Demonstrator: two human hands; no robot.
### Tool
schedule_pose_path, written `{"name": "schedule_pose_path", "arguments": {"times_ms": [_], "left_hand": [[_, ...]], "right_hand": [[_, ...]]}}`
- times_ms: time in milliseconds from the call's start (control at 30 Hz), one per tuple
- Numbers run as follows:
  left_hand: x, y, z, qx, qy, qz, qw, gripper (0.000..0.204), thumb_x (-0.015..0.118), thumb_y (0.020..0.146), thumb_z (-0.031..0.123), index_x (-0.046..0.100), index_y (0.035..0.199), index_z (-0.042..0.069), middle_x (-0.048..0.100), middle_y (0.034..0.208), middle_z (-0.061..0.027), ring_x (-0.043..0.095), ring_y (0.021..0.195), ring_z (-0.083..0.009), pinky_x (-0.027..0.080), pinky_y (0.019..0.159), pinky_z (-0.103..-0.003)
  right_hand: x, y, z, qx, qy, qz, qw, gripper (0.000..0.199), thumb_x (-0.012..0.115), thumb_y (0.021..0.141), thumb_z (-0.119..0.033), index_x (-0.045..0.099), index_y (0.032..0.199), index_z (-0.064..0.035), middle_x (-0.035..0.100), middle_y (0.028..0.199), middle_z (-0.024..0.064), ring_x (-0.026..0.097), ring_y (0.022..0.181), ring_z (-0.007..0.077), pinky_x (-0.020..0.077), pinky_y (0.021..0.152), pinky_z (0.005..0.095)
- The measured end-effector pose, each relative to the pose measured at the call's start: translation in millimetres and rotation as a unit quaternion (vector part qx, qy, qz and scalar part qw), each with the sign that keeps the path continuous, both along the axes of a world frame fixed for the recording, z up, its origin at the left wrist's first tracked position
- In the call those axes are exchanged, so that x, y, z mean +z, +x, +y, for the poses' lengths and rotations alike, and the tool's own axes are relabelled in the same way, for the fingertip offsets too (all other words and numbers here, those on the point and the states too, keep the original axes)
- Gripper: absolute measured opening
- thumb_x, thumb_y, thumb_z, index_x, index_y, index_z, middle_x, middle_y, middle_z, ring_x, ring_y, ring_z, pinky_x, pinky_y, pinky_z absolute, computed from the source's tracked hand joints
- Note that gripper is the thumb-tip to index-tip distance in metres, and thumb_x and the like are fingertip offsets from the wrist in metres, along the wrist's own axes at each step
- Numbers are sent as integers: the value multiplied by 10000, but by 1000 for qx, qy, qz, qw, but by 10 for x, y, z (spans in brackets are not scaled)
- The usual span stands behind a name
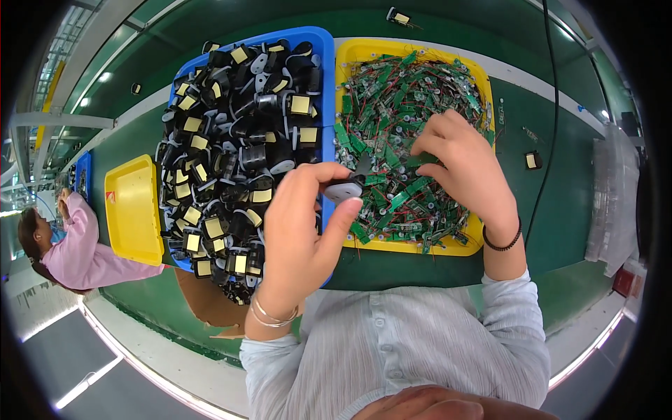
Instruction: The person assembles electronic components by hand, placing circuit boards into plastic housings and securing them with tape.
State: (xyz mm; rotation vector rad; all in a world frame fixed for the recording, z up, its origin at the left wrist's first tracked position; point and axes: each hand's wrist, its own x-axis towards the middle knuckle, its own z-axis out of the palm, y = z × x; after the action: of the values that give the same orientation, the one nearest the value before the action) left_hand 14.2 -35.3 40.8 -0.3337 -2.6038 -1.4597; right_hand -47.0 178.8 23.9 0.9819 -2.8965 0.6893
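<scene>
**Left hand pinches a black part while the right digs into circuit boards**

Your left hand (297, 224) is raised over the near edge of the blue tray (323, 42), its grip pressed together: thumb and fingertips pinch a small black plastic part with a pale round face (344, 189). The part sits at the very tip of your grip, just left of the seam between the two trays.

Your right hand (465, 171) rests palm down inside the yellow tray (364, 50), its fingers curled into the heap of small green circuit boards (392, 91) with thin red wires. You cannot tell from this view whether those fingers have closed on a board. The two hands are near each other, the held part lying between them.

The blue tray is piled with black components bearing yellow labels (231, 154). To its left on the green tabletop (560, 189), an overturned yellow tray (133, 210) lies. A black cable (553, 105) runs down the right side of the tabletop. At the far left a person in a pink top (77, 248) sits at the same line.
</scene>
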Motion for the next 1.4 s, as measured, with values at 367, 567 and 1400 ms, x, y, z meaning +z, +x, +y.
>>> {"name": "schedule_pose_path", "arguments": {"times_ms": [367, 567, 1400], "left_hand": [[-241, -137, 352, 21, 284, -100, 953, 226, 603, 768, 48, 506, 961, -18, 564, 858, -81, 561, 781, -131, 468, 628, -227], [-351, -229, 517, -20, 286, -88, 954, 219, 592, 759, 1, 572, 976, -21, 555, 941, -101, 571, 827, -154, 511, 660, -239], [-422, -158, 546, -13, 265, 37, 963, 261, 693, 653, 26, 600, 891, -25, 588, 887, -137, 584, 766, -205, 484, 664, -274]], "right_hand": [[243, 43, 316, -4, -182, -193, 964, 137, 610, 710, -29, 479, 749, -27, 528, 649, 39, 556, 656, 174, 430, 615, 274], [182, 67, 192, -37, -460, -417, 783, 133, 543, 806, -26, 493, 924, 11, 577, 758, 42, 577, 739, 98, 443, 677, 218], [97, 240, 34, -26, -472, -221, 853, 154, 611, 737, 25, 575, 886, 23, 562, 827, 69, 533, 765, 124, 422, 693, 231]]}}
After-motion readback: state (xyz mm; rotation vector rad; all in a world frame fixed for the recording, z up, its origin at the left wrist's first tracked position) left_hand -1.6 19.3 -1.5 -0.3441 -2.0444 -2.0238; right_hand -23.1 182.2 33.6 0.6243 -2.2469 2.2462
